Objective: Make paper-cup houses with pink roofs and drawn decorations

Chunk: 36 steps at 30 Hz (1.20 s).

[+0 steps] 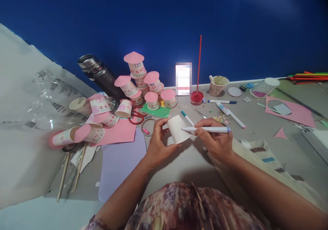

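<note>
My left hand (pixel 160 144) is closed around a white paper cup (pixel 177 130), which is tilted on its side above the table. In my right hand (pixel 216 139) is a white marker pen (pixel 215 129) with a purple end, held like a writing pen. Its tip meets the cup's side or hovers just over it; I cannot tell which. Faint lines may show near the tip. Beyond the cup stand decorated paper cups (pixel 137 68) with pink cone roofs, drawn windows, red flowers and grass. A teal-ended marker (pixel 187 118) lies just behind the cup.
Left are red-handled scissors (pixel 137 116), a tape roll (pixel 148 127), purple paper (pixel 123 165) and a black flask (pixel 102 76). A lit phone (pixel 183 79) leans on the blue wall beside a red stick in a round base (pixel 196 97). Right lie a blue-capped marker (pixel 222 102) and pink paper (pixel 303 115).
</note>
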Each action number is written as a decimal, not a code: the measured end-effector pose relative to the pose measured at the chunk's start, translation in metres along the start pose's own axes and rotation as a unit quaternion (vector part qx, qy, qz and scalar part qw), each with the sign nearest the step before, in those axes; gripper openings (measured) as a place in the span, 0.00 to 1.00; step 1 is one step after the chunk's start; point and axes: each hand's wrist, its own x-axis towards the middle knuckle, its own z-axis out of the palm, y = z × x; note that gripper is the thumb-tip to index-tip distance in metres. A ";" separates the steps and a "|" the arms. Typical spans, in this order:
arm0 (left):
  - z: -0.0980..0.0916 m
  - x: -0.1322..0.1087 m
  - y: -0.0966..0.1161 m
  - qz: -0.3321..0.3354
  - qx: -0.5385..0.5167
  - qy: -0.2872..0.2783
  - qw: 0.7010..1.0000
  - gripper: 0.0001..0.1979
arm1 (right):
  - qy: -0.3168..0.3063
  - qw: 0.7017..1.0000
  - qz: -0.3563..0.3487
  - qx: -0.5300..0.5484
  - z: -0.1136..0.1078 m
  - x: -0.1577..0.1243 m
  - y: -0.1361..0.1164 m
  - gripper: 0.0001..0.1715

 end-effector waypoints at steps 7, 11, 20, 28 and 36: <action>0.001 0.001 0.000 0.008 -0.004 0.005 1.000 0.40 | 0.002 1.000 0.002 0.001 -0.002 0.000 -0.001 0.03; 0.002 0.000 0.000 0.006 -0.006 -0.002 1.000 0.41 | -0.001 1.000 -0.011 0.001 0.000 0.001 -0.001 0.02; 0.002 0.001 0.002 0.004 -0.020 0.012 1.000 0.40 | 0.011 1.000 0.023 -0.012 -0.004 0.001 -0.001 0.06; 0.001 -0.001 0.000 -0.005 -0.014 0.001 1.000 0.42 | 0.006 1.000 0.024 -0.010 -0.004 -0.001 -0.002 0.08; 0.002 -0.001 0.005 -0.009 -0.022 0.004 1.000 0.40 | 0.009 1.000 0.014 -0.002 -0.003 0.002 -0.005 0.05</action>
